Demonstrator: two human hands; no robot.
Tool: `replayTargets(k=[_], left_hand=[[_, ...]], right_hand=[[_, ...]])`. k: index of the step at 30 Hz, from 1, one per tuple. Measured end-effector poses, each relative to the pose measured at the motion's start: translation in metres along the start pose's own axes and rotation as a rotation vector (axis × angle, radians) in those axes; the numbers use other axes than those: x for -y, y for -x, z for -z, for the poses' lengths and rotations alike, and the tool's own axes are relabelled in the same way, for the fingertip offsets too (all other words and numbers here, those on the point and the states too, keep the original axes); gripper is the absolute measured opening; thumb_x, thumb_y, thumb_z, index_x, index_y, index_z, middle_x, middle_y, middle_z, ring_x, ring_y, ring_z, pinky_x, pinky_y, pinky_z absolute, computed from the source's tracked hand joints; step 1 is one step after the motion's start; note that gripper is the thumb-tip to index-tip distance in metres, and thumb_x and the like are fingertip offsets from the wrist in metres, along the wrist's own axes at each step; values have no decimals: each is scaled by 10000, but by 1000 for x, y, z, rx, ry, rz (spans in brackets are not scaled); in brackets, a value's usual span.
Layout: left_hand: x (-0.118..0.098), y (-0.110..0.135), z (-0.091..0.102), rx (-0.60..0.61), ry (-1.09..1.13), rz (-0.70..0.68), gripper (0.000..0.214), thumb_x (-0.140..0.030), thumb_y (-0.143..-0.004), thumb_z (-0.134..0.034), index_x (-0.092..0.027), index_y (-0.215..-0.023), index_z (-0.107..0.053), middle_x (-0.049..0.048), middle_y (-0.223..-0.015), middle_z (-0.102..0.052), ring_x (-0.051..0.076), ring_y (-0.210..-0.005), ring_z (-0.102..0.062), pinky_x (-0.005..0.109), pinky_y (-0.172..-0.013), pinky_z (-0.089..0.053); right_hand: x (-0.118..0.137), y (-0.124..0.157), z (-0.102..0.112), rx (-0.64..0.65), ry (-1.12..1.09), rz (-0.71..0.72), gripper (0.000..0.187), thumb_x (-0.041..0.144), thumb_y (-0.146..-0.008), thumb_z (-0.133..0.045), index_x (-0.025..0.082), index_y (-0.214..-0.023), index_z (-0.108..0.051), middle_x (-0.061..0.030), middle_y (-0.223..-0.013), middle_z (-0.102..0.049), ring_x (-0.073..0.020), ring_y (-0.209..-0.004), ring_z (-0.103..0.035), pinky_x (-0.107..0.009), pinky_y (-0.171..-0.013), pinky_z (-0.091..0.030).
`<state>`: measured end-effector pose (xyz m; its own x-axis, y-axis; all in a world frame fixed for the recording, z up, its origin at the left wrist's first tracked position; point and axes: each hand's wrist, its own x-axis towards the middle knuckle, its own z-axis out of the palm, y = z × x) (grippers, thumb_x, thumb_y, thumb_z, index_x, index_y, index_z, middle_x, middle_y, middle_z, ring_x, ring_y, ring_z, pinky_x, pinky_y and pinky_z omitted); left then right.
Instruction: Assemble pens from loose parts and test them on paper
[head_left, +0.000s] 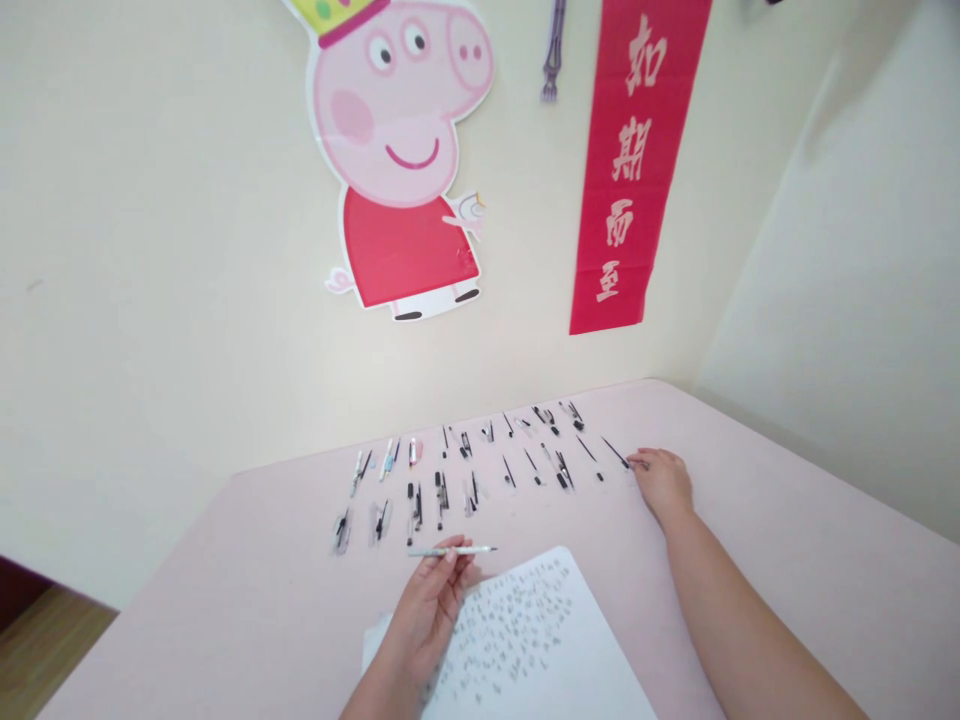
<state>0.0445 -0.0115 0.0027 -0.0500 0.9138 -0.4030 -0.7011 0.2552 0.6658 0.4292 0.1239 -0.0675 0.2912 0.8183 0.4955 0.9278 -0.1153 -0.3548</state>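
My left hand (429,605) pinches a slim pen (452,551), held level just above the top edge of a white sheet (570,650) covered in handwriting. My right hand (661,481) reaches out to the far right end of the rows of pens and pen parts (465,470) laid out on the pink table (787,560). Its fingertips rest on a thin black pen piece (616,454); the fingers are curled down over it.
The pens lie in about three rows across the table's far half. A cream wall rises right behind the table, with a cartoon pig cutout (401,160) and a red banner (634,160). Another wall closes the right side. Wooden floor (45,640) shows at lower left.
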Motion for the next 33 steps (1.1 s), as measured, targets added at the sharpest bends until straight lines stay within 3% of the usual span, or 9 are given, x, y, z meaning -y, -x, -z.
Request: replayTargets(k=[6, 10, 14, 18, 22, 26, 33], left_hand=[[1, -2, 4, 31, 10, -5, 189, 4, -806, -498, -90, -823, -661, 95, -834, -687, 111, -693, -658, 203, -675, -564], [1, -4, 3, 29, 41, -19, 206, 12, -813, -482, -89, -823, -661, 93, -826, -692, 103, -698, -658, 192, -682, -560], [-1, -4, 3, -21, 87, -20, 203, 11, -810, -484, -99, -841, -652, 94, -847, -697, 115, -703, -672, 197, -657, -566], [-2, -5, 4, -55, 107, -19, 187, -6, -806, -506, -110, -871, -647, 92, -871, -699, 138, -728, -683, 213, -643, -570], [-2, -6, 6, -37, 105, -40, 189, -7, -811, -501, -105, -873, -651, 94, -884, -701, 139, -738, -682, 213, -645, -568], [-3, -5, 5, -41, 100, -66, 205, 2, -814, -489, -104, -871, -655, 89, -870, -704, 133, -742, -680, 211, -666, -567], [-3, -5, 5, -38, 120, -79, 203, 11, -809, -492, -97, -859, -657, 96, -858, -704, 134, -738, -680, 207, -675, -567]], right_hand=[[12, 1, 17, -54, -65, -19, 259, 255, -766, -448, 176, -801, -693, -114, -931, -662, -255, -947, -536, -383, -881, -377], [46, 1, 32, -71, -310, 13, 292, 301, -797, -430, 162, -882, -672, -111, -925, -655, -235, -892, -565, -368, -845, -409], [105, 8, 45, 129, -612, 133, 254, 270, -791, -443, 175, -866, -667, -82, -880, -647, -198, -815, -584, -326, -744, -455], [162, 28, 58, 288, -747, 277, 194, 251, -799, -490, 195, -844, -670, -59, -850, -643, -180, -803, -580, -301, -716, -451], [200, 55, 66, 497, -848, 418, 175, 215, -803, -509, 193, -863, -672, -40, -775, -640, -142, -698, -576, -259, -643, -445], [215, 74, 67, 635, -883, 448, 172, 171, -769, -552, 187, -911, -648, -38, -817, -633, -136, -726, -571, -240, -633, -447], [218, 83, 64, 650, -909, 432, 68, 123, -743, -555, 173, -762, -597, -10, -749, -585, -123, -693, -547, -226, -609, -428]])
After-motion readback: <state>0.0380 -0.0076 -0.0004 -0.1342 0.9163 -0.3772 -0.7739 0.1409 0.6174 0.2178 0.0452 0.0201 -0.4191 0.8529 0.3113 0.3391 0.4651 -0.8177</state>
